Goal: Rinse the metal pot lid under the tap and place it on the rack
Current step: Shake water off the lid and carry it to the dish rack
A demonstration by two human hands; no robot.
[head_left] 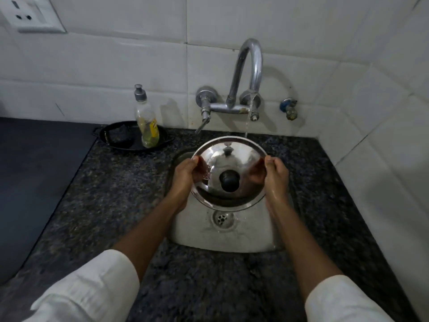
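A round shiny metal pot lid (232, 159) with a black knob in its middle is held over the small steel sink (250, 233), tilted with its knob side towards me. My left hand (184, 175) grips its left rim and my right hand (276, 175) grips its right rim. Water runs in a thin stream from the curved chrome tap (251, 66) and falls at the lid's far edge. No rack is in view.
A dish-soap bottle (146, 119) stands in a black pan (120, 137) on the speckled dark counter (116, 194) left of the sink. White tiled walls close in behind and on the right. A small blue valve (289, 108) sticks out of the wall.
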